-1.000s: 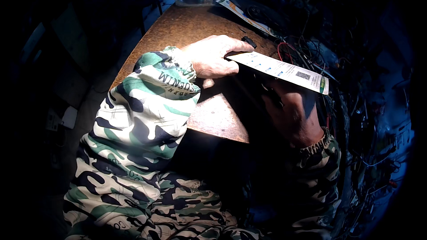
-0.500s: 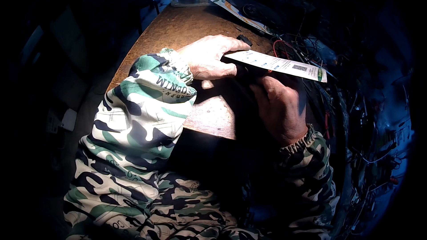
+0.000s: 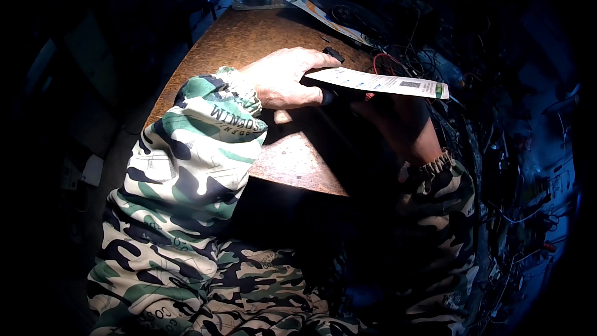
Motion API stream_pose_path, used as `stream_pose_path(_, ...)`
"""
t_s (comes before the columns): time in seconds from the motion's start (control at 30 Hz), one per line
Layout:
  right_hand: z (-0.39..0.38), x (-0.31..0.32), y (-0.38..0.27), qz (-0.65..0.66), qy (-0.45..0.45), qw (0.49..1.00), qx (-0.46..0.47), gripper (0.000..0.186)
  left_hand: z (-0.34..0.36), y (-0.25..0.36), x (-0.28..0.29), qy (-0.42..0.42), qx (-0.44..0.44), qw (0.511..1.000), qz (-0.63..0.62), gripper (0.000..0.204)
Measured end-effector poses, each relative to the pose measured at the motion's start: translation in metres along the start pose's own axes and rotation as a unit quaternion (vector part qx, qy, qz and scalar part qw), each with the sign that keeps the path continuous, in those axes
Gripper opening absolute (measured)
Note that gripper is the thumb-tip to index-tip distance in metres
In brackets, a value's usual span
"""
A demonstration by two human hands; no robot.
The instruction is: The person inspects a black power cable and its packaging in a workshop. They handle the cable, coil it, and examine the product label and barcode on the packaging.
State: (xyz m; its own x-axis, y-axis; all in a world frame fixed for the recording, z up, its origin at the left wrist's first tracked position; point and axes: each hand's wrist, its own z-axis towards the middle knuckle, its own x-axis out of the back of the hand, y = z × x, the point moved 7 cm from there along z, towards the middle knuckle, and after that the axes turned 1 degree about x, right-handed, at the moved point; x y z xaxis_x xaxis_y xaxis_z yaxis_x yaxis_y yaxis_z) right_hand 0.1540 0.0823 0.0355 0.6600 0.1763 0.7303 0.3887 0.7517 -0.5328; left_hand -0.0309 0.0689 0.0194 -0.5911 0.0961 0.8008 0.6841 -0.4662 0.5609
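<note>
Two camouflage sleeves (image 3: 196, 140) enter my view from below. From the left, I register a brown table (image 3: 217, 43), then the left hand (image 3: 283, 79) above it: thumb and forefinger clamped on the left end of a white card (image 3: 379, 81). A black piece (image 3: 333, 55) lies just beyond the forefinger. The card projects rightward, printed face up. A red wire (image 3: 385, 56) curves behind it. The right hand (image 3: 399, 118) is in shadow, partly hidden by the card; I cannot tell whether its fingers are apart, together or clamped on anything
</note>
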Motion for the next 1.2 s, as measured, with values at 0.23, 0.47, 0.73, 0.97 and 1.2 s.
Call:
stream_pose_path(0.23,-0.002,-0.002,0.010,0.094,-0.038,0.991,-0.082,0.030,-0.006,-0.004,-0.003,0.018,-0.009,0.999,0.038,0.078)
stream_pose_path(0.47,-0.004,0.005,0.005,0.094,-0.058,0.982,-0.153,0.034,-0.002,0.003,-0.002,0.010,-0.017,0.999,0.025,0.079)
stream_pose_path(0.73,-0.011,0.007,0.008,0.077,-0.018,0.994,-0.074,0.029,-0.005,0.001,0.000,0.013,0.004,1.000,0.022,0.079)
stream_pose_path(0.97,-0.037,0.027,-0.007,0.138,-0.047,0.982,-0.119,0.031,-0.005,0.002,-0.002,0.013,-0.003,1.000,0.014,0.077)
stream_pose_path(1.2,-0.049,0.020,-0.012,0.096,-0.075,0.989,-0.085,0.040,-0.009,-0.003,0.000,0.023,-0.003,1.000,0.020,0.077)
